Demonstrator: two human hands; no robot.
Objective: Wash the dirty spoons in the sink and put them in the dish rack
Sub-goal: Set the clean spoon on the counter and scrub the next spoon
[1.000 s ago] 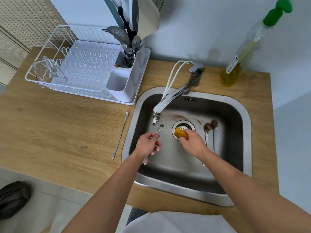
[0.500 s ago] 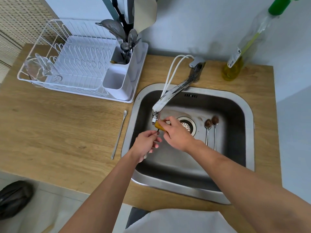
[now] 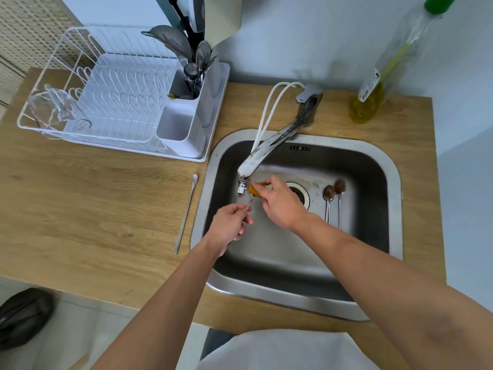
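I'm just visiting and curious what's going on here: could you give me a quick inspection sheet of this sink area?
Surface: wooden counter with a steel sink.
Job's things: two dirty spoons in the sink; one long spoon on the counter; white dish rack behind.
Clutter: soap bottle; glass jug in the rack.
Hands: left hand grips a spoon handle; right hand holds a yellow sponge to it.
Cables: white hose looped at the faucet.
Surroundings: pale wall.

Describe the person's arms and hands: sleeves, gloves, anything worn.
Both forearms are bare, with no sleeve in view. The left hand and right hand wear no gloves, and no rings, watch or bracelet show. Pale grey-white clothing shows at the bottom edge.
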